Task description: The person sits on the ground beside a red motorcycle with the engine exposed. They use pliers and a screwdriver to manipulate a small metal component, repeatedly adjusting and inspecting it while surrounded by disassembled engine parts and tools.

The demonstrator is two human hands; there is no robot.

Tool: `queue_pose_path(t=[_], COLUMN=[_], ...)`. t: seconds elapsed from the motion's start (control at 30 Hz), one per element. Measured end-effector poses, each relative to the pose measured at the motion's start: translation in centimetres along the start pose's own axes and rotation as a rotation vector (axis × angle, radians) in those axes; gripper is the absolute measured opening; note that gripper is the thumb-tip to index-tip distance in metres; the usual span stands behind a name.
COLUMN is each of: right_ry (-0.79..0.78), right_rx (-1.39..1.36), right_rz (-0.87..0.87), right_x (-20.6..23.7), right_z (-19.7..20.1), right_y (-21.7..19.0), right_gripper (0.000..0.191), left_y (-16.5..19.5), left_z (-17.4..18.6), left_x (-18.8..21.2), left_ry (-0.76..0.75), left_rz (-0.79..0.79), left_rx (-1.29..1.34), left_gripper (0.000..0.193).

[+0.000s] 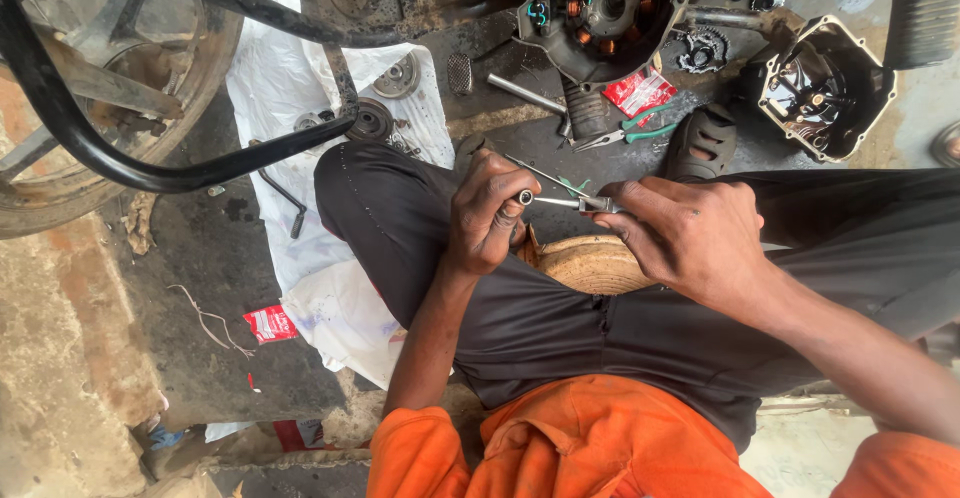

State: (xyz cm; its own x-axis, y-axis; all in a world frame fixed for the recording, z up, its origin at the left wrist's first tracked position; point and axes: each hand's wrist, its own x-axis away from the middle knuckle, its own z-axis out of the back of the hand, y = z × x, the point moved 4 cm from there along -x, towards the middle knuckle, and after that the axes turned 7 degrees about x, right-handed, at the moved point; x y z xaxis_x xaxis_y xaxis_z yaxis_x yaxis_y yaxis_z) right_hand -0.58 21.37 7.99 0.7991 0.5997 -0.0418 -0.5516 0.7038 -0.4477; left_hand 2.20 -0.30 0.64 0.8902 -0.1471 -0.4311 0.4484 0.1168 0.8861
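My left hand (487, 216) is closed around the round end of a thin metal rod-like tool (556, 201), held level above my lap. My right hand (685, 236) pinches the other end of the same tool, where a small metal fitting sits at the fingertips. Both hands hover over my dark trousers (560, 328), between my knees. What lies inside the left fist is hidden.
An engine side with a copper-wound stator (605, 3) lies ahead, an open engine cover (822, 86) to its right. Green-handled pliers (628, 135), a red packet (640, 90), a sprocket (702, 50) and a sandal (704, 142) lie on the floor. Black frame tube (130, 163) and wheel at left.
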Motion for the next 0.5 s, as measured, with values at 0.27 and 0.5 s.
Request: queue_pose_path(t=[0.27, 0.5], right_ry=[-0.01, -0.022], right_rx=[0.014, 0.045], right_rz=[-0.016, -0.004], right_x=[0.08, -0.29], right_z=[0.07, 0.37], right_y=[0.08, -0.16], right_gripper=[0.021, 0.02], left_y=[0.04, 0.12], left_z=[-0.18, -0.11], left_x=[-0.15, -0.2], left_ry=[-0.031, -0.031], left_rz=[-0.054, -0.064], left_rx=[-0.053, -0.074], left_gripper=[0.024, 0.024])
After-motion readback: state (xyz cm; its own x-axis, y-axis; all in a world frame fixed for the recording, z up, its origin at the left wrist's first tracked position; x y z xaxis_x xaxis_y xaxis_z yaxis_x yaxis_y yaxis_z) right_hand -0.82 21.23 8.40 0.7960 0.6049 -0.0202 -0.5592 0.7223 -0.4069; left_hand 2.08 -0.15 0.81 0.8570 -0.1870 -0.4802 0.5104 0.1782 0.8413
